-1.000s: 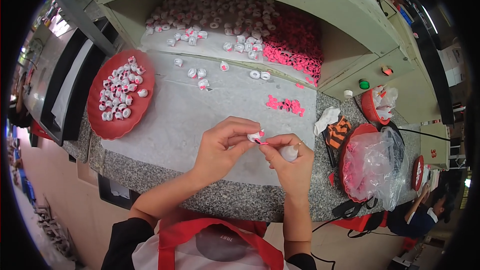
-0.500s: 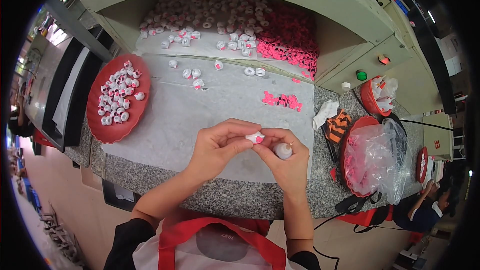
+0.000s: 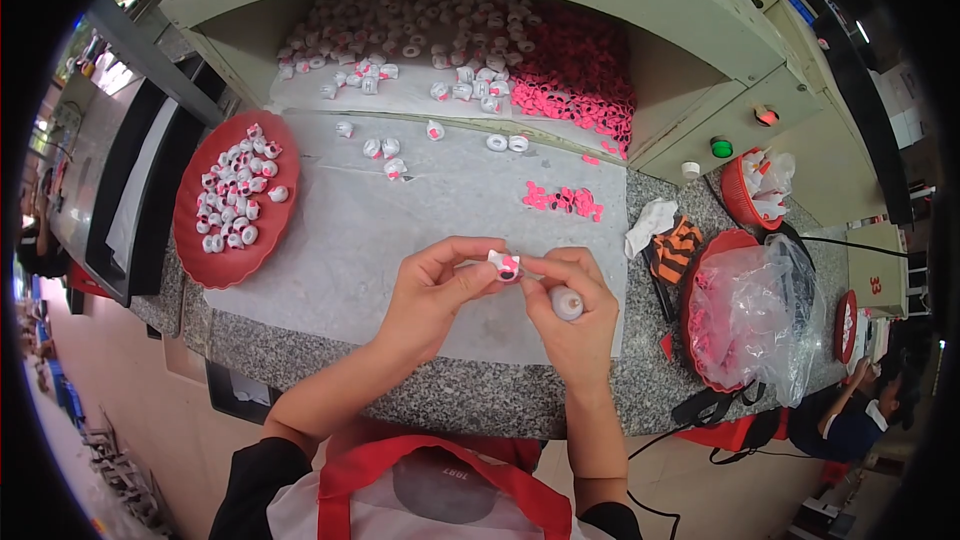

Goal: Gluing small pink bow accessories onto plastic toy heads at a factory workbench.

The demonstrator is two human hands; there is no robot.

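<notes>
Between the thumb and fingers of my left hand [image 3: 437, 290] is a small white cat-head piece [image 3: 503, 265] with a pink bow and a dark oval patch. Close to its right side, my right hand [image 3: 583, 335] is closed around a small white squeeze bottle [image 3: 566, 303]. The right fingertips come up beside the piece; whether they touch it, I cannot tell. Beyond the hands, a little group of pink pieces [image 3: 563, 201] lies on the white sheet [image 3: 350, 230]. A few more white heads [image 3: 391, 148] are scattered farther back.
At the left stands a red scalloped plate [image 3: 240, 265] of finished-looking heads. A pale green cabinet [image 3: 690, 130] holds heaps of white heads and pink pieces. To the right are an orange-and-black striped cloth [image 3: 677, 252], a plastic bag [image 3: 765, 310] on a red tray, and an orange basket [image 3: 737, 198].
The cat-head piece has turned so its bow and dark patch show. My right fingertips have drawn slightly away from it, with the bottle still in hand.
</notes>
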